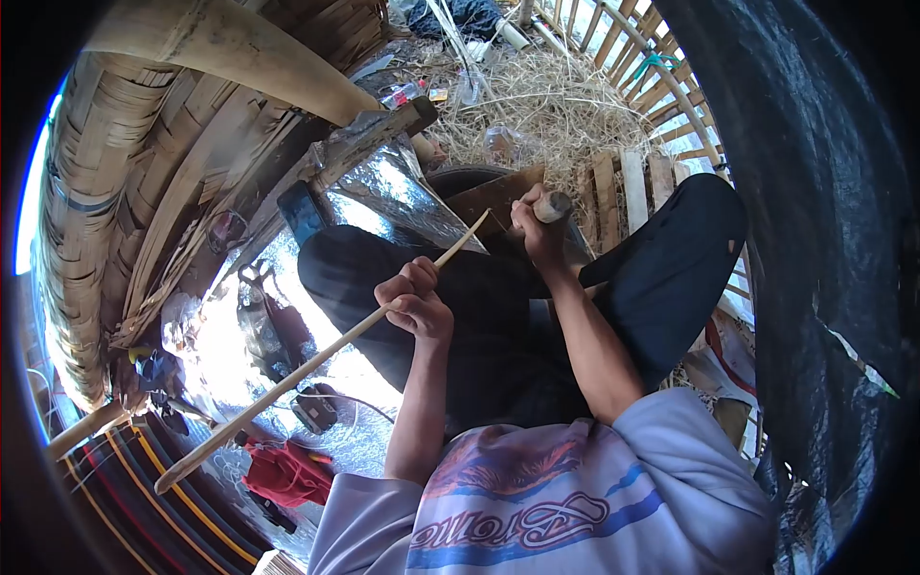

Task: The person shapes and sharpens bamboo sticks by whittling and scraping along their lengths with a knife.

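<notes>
A long, thin wooden stick point(316, 362) slants from the lower left up to a pointed pale tip near the middle. My left hand point(417, 299) is closed round it, not far below the tip. My right hand point(540, 225), to the right of the tip, is wrapped round a thick round handle point(553, 207) whose end faces the camera. A brown flat piece point(498, 196) lies just behind the right hand; whether it joins the handle I cannot tell. The stick's tip and the right hand are apart. Both hands are above my crossed legs in dark trousers point(661, 278).
Woven bamboo point(115, 192) and a thick bamboo pole point(240, 57) stand at the left. Straw and shavings point(565, 115) cover the ground ahead. Black sheeting point(824, 240) hangs at the right. A phone point(301, 213), a red cloth point(286, 471) and cables lie left of my legs.
</notes>
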Available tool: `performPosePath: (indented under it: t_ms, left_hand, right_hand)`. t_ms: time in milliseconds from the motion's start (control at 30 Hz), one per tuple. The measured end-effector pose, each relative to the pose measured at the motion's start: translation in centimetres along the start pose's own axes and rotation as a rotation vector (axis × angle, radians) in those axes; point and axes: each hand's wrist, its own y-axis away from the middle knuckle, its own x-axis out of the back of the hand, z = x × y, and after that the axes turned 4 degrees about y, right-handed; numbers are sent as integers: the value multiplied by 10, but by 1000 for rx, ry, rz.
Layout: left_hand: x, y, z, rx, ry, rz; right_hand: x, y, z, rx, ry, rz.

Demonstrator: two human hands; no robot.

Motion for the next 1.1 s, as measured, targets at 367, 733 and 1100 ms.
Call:
performPosePath:
  t_ms: [367, 733, 1100]
  left_hand:
    - [-3, -5, -1, -2, 1, -5]
    - [9, 0, -3, -9, 40, 35]
    - [0, -1, -6, -37, 59, 15]
  right_hand:
    - [3, -5, -14, -144, -153, 6]
    - [3, -11, -17, -143, -421, 74]
    - [-6, -2, -38, -87, -77, -173]
